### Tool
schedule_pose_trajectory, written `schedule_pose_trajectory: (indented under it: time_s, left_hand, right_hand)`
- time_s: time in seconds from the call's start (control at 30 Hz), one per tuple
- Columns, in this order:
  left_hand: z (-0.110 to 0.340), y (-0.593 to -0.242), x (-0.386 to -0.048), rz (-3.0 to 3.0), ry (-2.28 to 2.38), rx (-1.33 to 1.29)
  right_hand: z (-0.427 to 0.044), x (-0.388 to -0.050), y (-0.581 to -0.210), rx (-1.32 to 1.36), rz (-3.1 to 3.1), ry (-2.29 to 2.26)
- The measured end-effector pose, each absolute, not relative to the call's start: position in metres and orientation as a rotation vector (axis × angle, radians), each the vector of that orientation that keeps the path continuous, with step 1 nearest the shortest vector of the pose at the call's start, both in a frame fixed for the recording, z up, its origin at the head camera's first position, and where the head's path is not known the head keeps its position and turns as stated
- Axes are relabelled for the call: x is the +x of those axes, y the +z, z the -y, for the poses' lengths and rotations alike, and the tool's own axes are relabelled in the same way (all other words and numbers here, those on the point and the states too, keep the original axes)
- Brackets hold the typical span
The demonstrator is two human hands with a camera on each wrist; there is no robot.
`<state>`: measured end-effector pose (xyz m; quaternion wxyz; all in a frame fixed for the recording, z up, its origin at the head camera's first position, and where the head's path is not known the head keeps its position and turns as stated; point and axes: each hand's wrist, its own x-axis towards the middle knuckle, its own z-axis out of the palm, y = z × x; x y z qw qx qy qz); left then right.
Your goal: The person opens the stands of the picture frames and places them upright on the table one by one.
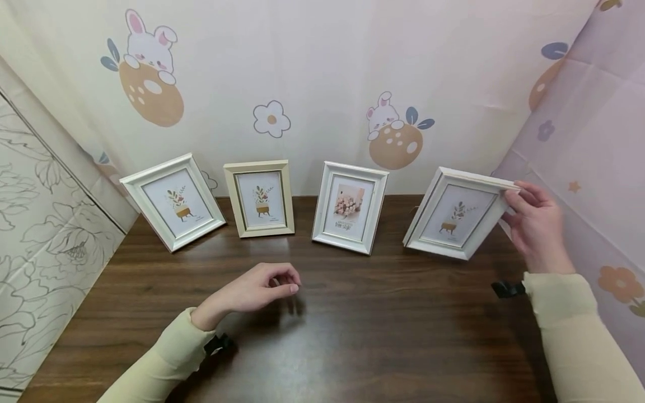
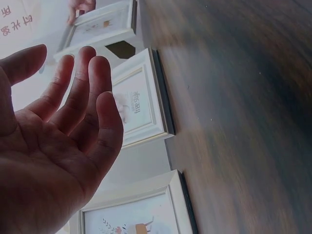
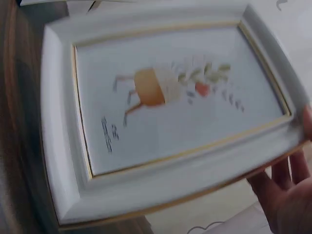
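My right hand (image 1: 541,229) grips the upper right corner of a white picture frame (image 1: 414,235) at the right end of the row. In the right wrist view this picture frame (image 3: 63,122) fills most of the picture, the fingers (image 3: 282,175) behind its edge. It shows a potted-plant print and leans to one side. My left hand (image 1: 254,288) hovers over the table's middle, fingers loosely bent, holding nothing. Behind it stand a cream picture frame (image 1: 267,230) and a white picture frame (image 1: 342,242) with a flower photo.
Another white picture frame (image 1: 199,238) stands at the far left, turned inward. All are near the back edge of the dark wooden table (image 1: 363,324). A curtain (image 1: 322,61) with rabbit prints hangs behind, and patterned cloth (image 1: 599,140) borders the right side.
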<state>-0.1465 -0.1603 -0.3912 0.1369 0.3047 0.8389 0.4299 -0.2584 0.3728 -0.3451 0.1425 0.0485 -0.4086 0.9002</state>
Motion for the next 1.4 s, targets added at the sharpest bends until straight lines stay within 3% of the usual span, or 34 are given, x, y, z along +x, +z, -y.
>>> schedule_pose_trajectory:
  time_s: [0.5, 1.17, 1.4]
  left_hand:
    - [0.164, -0.388, -0.148, -2.425, 1.246, 0.862]
    - [0.17, -0.387, -0.151, -2.467, 1.263, 0.839]
    - [0.171, -0.387, -0.157, -2.56, 1.265, 0.795]
  right_hand:
    - [-0.376, -0.264, -0.339, -0.367, 1.328, 2.416]
    - [-0.364, -0.266, -0.342, -0.255, 1.491, 2.287]
    - [-0.355, -0.257, -0.337, -0.339, 1.644, 2.01]
